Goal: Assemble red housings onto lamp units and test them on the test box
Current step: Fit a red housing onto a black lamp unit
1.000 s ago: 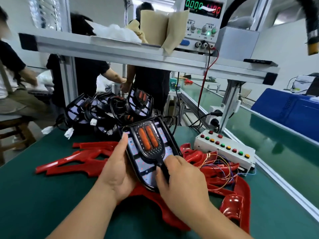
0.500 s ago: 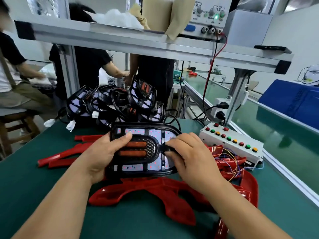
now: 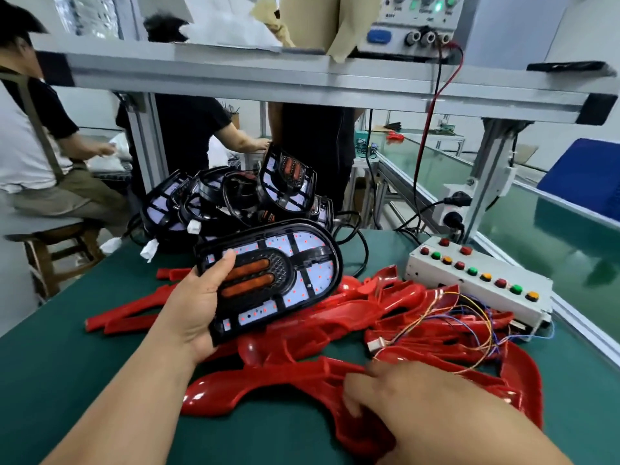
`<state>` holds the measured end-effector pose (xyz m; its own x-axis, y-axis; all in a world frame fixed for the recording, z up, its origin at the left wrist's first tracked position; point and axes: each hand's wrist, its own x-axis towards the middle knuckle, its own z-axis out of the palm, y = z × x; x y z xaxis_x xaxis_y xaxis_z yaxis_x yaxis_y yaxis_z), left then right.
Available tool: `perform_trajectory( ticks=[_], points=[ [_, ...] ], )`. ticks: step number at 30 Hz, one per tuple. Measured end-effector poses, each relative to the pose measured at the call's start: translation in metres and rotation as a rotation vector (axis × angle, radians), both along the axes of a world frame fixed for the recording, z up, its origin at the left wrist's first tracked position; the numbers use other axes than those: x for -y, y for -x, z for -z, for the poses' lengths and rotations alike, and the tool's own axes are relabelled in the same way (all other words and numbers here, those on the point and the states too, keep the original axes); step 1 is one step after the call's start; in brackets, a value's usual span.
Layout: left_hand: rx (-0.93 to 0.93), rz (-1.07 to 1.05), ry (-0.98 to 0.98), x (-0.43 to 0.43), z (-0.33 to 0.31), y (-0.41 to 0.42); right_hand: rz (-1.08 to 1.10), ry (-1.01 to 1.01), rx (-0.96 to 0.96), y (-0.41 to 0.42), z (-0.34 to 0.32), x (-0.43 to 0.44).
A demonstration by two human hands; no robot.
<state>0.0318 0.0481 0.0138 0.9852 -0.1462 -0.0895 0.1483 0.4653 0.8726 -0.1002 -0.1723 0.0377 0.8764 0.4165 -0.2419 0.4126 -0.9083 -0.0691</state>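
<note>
The lamp unit [image 3: 278, 275] has a black frame around pale panels dotted with red, and two orange bars at its middle. The housings [image 3: 302, 333] are glossy red against the dark green bench [image 3: 67, 364]. The test box [image 3: 469, 287] is white, with red, green and orange buttons.

No text, number or brand can be read here. The small print beside the knobs and sockets on the power supply [image 3: 414, 26] is too blurred to make out. Any markings on the test box [image 3: 469, 287] are too small to tell.
</note>
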Motion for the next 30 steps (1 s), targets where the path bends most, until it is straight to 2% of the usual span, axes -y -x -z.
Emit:
perform_trajectory(
  ticks=[5,10,14,17,21,26,30],
  points=[
    [-0.053,-0.012,0.044,0.001,0.000,-0.002,0.062,-0.215,0.021,-0.004,-0.011,0.023],
    [-0.038,-0.021,0.057,0.005,0.001,-0.003,0.149,-0.971,0.016,-0.007,-0.026,0.065],
    [0.030,-0.011,0.036,0.009,0.001,0.001,0.310,-1.241,0.259,-0.018,-0.014,0.070],
    [0.084,0.027,0.000,0.014,0.000,0.006,0.359,-1.443,0.238,-0.028,-0.006,0.062],
    [0.137,0.109,-0.037,0.018,-0.003,0.013,0.389,-1.492,0.134,-0.034,0.004,0.039],
    [0.167,0.150,-0.044,0.019,-0.004,0.016,0.468,-1.401,0.035,-0.037,0.005,0.022],
    [0.222,0.152,-0.069,0.017,-0.003,0.016,0.518,-1.421,-0.008,-0.040,0.006,0.021]
  ],
)
